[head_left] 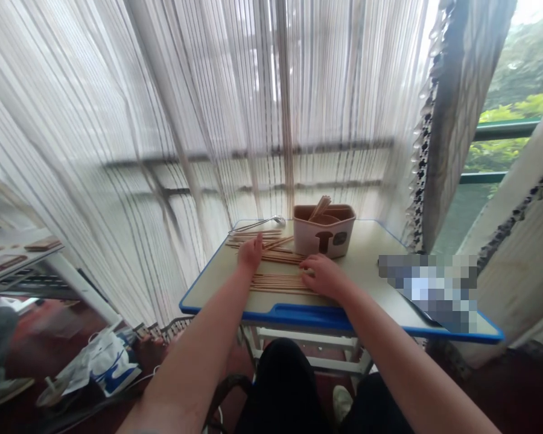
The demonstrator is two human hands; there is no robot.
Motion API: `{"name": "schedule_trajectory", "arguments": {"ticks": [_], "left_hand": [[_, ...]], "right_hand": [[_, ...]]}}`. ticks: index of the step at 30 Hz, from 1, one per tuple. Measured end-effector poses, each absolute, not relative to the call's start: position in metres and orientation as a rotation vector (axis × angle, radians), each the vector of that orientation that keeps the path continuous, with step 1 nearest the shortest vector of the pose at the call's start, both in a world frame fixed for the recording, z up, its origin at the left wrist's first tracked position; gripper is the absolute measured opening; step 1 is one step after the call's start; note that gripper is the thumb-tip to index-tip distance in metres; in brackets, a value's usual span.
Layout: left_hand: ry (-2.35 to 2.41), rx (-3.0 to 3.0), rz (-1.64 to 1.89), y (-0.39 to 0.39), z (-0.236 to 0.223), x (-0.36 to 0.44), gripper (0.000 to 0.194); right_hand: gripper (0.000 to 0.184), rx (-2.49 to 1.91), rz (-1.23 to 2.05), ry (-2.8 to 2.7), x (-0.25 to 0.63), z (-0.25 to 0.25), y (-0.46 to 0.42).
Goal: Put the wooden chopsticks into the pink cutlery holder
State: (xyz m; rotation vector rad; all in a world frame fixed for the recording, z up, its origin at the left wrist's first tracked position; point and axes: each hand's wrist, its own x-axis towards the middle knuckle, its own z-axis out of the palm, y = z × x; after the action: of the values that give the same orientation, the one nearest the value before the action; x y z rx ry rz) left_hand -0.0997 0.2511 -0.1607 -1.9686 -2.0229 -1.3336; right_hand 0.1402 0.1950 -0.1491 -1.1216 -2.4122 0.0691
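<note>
Wooden chopsticks [283,282] lie in a row across the small table, close to its front edge. A second bunch of chopsticks [283,257] runs crosswise between my two hands. My left hand [250,255] is closed at the left end of that bunch, thumb upward. At the opposite end, my right hand [326,276] curls its fingers round the tips, palm down; its grip is partly hidden. More chopsticks [257,235] lie loose behind my left hand, some slanting. Behind my right hand stands a pale box with a brown inside [305,238], more sticks [320,207] poking out.
A metal ladle [257,224] lies along the table's back left. On the right, a blurred-out dark object [428,295] rests on the blue-edged tabletop [366,241]. Sheer curtains [253,120] hang right behind the table. Another table [22,259] and a white bag [111,361] are at left.
</note>
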Motion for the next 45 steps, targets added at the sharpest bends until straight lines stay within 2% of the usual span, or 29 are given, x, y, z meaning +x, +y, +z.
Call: {"name": "schedule_trajectory", "arguments": {"ticks": [12, 23, 31, 40, 45], "left_hand": [[-2.044, -1.946, -1.396, 0.241, -0.161, -0.095, 0.061], [-2.055, -1.922, -1.411, 0.241, -0.160, -0.093, 0.059], [-2.022, -1.886, -1.465, 0.240, -0.160, -0.093, 0.061], [-2.098, -1.740, -1.684, 0.249, -0.165, -0.100, 0.065], [-2.161, -1.618, -1.777, 0.251, -0.166, -0.104, 0.066]], "right_hand": [[0.017, -1.201, 0.125, -2.429, 0.150, -0.156, 0.195], [0.030, -1.019, 0.135, -2.383, 0.150, -0.147, 0.180], [0.009, -0.876, 0.247, -2.544, 0.143, -0.145, 0.165], [0.012, -0.941, 0.373, -2.543, 0.150, -0.139, 0.163], [0.015, -0.989, 0.596, -2.465, 0.166, -0.136, 0.170]]}}
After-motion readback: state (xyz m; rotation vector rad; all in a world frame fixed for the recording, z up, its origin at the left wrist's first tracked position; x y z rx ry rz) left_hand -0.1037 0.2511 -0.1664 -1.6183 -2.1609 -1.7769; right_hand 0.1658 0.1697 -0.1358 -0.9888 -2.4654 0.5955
